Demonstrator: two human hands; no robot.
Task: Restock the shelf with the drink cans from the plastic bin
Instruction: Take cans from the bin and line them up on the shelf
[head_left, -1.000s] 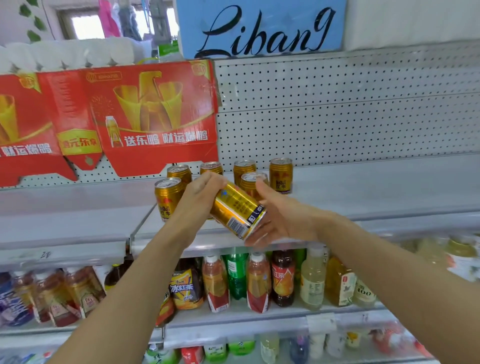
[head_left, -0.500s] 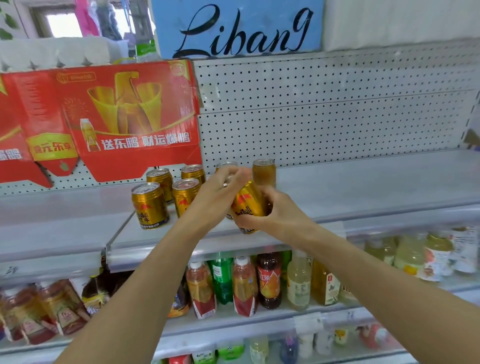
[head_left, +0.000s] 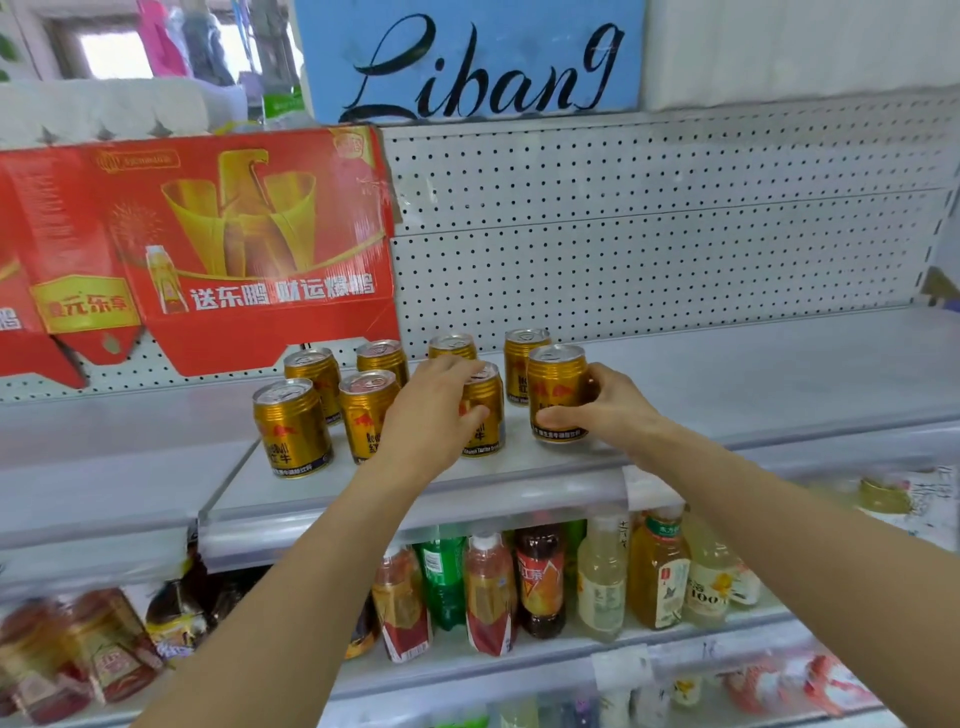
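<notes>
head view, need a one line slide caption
Right hand sets an upright gold drink can on the grey metal shelf; left hand grips its neighbour.

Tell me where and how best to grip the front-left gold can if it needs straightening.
Probably round the smooth middle of the front-left can, coming from the front or the open left side. It stands upright at the shelf edge; a neighbouring can crowds its right, and the rimmed top offers less hold.
</notes>
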